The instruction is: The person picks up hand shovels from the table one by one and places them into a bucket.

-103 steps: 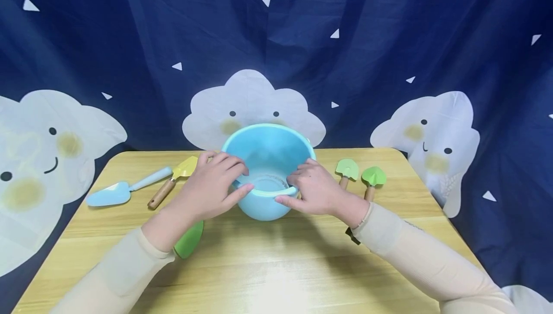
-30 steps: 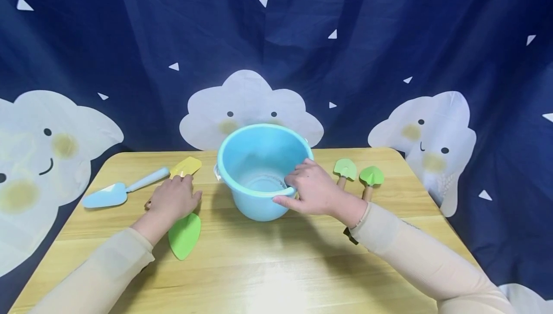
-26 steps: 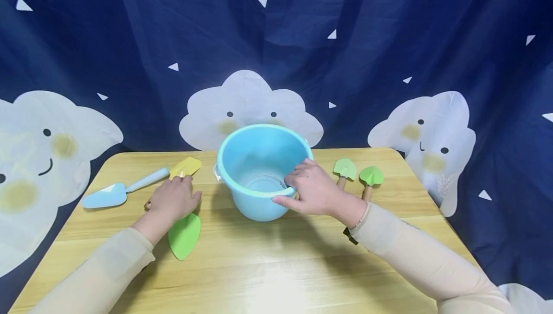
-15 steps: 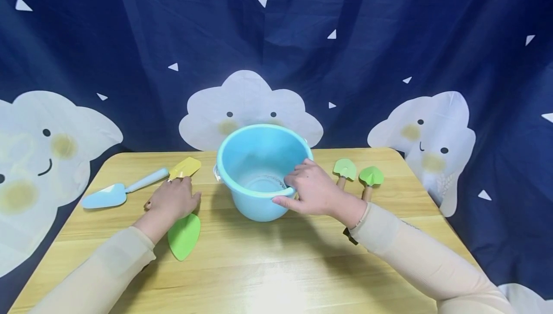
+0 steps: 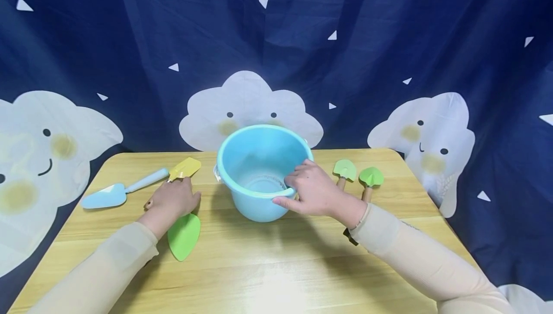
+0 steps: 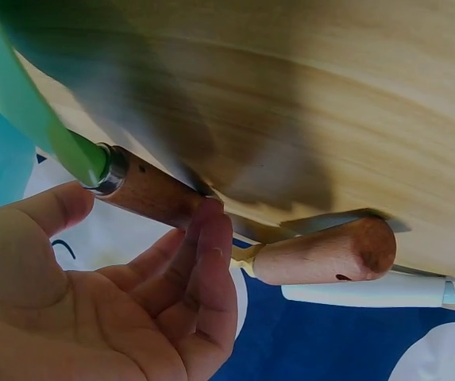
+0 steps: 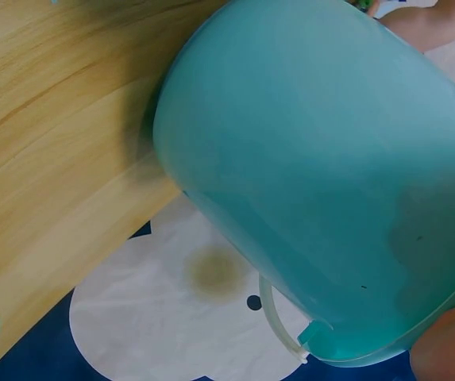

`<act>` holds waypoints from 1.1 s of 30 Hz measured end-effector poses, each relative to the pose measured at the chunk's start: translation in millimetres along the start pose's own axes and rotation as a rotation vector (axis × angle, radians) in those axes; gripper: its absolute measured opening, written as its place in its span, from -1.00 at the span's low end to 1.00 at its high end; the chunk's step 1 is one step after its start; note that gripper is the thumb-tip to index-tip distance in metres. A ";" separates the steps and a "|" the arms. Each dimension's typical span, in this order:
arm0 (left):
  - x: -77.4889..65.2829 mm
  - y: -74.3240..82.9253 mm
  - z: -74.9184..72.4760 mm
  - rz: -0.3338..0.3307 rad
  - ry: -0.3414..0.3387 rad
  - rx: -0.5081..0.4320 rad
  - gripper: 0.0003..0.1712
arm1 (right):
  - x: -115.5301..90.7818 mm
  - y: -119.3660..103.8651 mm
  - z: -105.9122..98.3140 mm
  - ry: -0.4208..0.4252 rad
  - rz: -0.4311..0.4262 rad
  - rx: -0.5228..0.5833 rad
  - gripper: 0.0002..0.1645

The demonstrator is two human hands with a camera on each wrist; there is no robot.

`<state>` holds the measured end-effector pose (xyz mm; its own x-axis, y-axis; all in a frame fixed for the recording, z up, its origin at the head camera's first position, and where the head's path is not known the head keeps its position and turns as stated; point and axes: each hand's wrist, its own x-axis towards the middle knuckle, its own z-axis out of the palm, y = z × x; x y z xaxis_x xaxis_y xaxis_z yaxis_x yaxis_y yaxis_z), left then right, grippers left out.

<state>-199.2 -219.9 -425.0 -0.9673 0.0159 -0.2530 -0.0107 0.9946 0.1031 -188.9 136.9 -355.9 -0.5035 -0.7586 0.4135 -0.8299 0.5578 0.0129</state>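
Observation:
A light blue bucket [image 5: 259, 208] stands upright at the middle of the table. My right hand [image 5: 315, 191] grips its near right rim, thumb outside and fingers over the edge. In the right wrist view, the bucket's wall [image 7: 314, 159] fills most of the picture. My left hand [image 5: 176, 199] is over a green hand trowel [image 5: 184, 237], whose leaf-shaped blade points toward me. The left wrist view shows loosely bent fingers [image 6: 211, 270] at the end of the trowel's wooden handle [image 6: 152, 192], the thumb apart near the metal collar.
Beyond my left hand lies a yellow shovel [image 5: 186, 167] with a wooden handle. A pale blue trowel [image 5: 105, 196] is farther left. Right of the bucket are a light green shovel [image 5: 345, 169] and a bright green spade [image 5: 372, 176], partly behind my forearm. A patterned curtain [image 5: 276, 40] hangs behind the table.
My left hand has let go of the bucket rim and moved left to the green trowel's handle. The right hand has kept its grip. Little differs over the last second.

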 end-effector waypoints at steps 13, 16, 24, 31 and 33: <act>11.6 -3.0 0.0 -0.029 -0.039 -0.020 -0.27 | -0.2 -0.5 -0.4 0.003 0.002 0.008 -0.20; 12.3 -3.0 -2.4 -0.037 -0.037 -0.037 -0.38 | -0.2 -0.2 -0.2 0.006 0.000 0.006 -0.20; 11.3 -1.7 -6.5 -0.061 -0.082 -0.053 -0.56 | -0.9 0.7 0.9 0.008 0.001 0.002 -0.21; 13.0 -3.4 -4.6 -0.063 -0.081 -0.052 -0.57 | -0.5 1.1 1.6 0.009 -0.001 0.008 -0.21; 14.9 -4.0 -3.5 -0.065 -0.081 -0.058 -0.57 | -0.5 1.2 1.7 0.009 0.001 0.008 -0.21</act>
<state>-214.4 -224.0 -425.9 -0.9407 -0.0381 -0.3372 -0.0897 0.9862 0.1389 -190.1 137.4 -357.6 -0.5022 -0.7548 0.4220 -0.8313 0.5558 0.0048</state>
